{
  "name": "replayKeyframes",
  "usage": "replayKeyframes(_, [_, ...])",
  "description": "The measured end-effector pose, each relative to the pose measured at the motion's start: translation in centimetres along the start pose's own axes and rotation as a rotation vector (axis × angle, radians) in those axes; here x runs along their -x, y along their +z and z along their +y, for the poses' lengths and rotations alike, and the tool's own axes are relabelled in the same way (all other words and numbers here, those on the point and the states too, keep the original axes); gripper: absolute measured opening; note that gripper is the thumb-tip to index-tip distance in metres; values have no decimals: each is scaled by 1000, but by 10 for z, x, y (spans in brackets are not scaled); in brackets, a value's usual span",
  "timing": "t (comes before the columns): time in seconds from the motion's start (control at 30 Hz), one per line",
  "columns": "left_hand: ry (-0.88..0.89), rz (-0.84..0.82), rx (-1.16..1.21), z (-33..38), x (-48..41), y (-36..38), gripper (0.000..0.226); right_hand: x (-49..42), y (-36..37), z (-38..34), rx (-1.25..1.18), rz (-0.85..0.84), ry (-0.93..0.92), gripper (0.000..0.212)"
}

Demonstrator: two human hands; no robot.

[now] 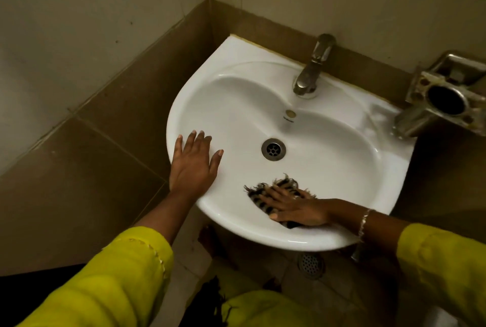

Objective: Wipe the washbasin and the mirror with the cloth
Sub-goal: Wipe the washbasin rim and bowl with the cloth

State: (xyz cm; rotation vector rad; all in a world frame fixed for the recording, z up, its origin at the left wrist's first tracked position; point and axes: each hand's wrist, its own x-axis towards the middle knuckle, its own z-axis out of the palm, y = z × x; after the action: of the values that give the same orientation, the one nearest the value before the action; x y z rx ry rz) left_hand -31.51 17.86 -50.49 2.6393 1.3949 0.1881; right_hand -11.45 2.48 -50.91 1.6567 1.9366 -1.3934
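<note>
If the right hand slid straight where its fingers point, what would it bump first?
Probably the basin's inner wall at the left, just below the left hand resting on the rim. The right hand lies flat on the cloth, fingers pointing left. Depth is unclear, so this is a guess.

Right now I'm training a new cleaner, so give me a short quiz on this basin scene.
1. True or false: the left hand lies flat on the basin rim.
2. Which presses the cloth? A the left hand; B the right hand; C both.
3. What metal part sits at the bottom of the bowl?

Key: 1 true. 2 B. 3 the drain.
</note>
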Motion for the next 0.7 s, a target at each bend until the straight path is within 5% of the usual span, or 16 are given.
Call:
replayKeyframes(0.17, [-1,-20,-71,1,-1,2,83,46,-16,49,433,-114,162,61])
replayKeyframes(0.3, [-2,-62,-140,1,-1,3,88,65,-42,90,793,-70,268,126])
replayKeyframes(0.37, [-4,-70,-150,0,-1,4,90,63,-53,111,963,79,235,116])
replayKeyframes(0.5, [4,-65,-170,0,-1,6,88,50,-83,117,1231,256,149,43])
replayKeyframes(0.7, [-1,-71,-158,-1,-2,6,84,5,-122,101,1390,509,94,67])
